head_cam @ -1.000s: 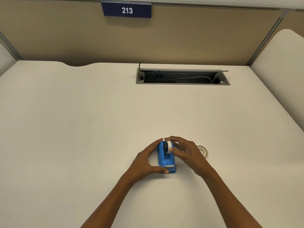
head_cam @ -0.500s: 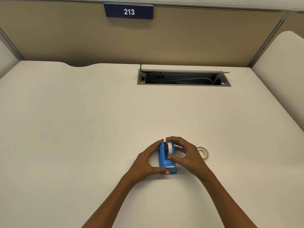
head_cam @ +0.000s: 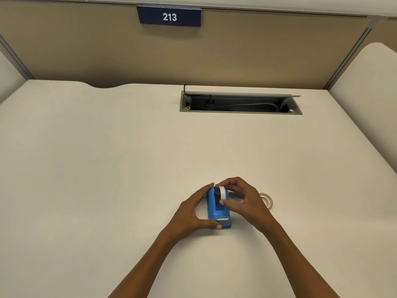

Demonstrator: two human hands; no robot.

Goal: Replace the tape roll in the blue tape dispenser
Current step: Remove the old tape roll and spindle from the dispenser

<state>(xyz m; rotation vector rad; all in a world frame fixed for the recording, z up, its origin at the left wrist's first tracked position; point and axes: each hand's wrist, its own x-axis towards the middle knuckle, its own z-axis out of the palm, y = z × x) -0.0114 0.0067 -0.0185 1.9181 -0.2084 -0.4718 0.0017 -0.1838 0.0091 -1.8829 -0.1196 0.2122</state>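
My left hand (head_cam: 189,214) curved in a wide C, fingertips far, thumb near, clamping the dispenser, my right hand (head_cam: 245,203) arched beside it, forefinger and thumb pinching the roll, other fingers curled, both my forearms bare, converging from below

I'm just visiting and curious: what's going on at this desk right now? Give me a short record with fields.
surface: white desk
main object: blue tape dispenser, lying flat on the desk
left hand: braces the dispenser's left side
right hand: pinches the white tape roll at the dispenser's far end
spare item: second tape roll, flat on the desk beyond the right hand
background: sign 213, open cable tray
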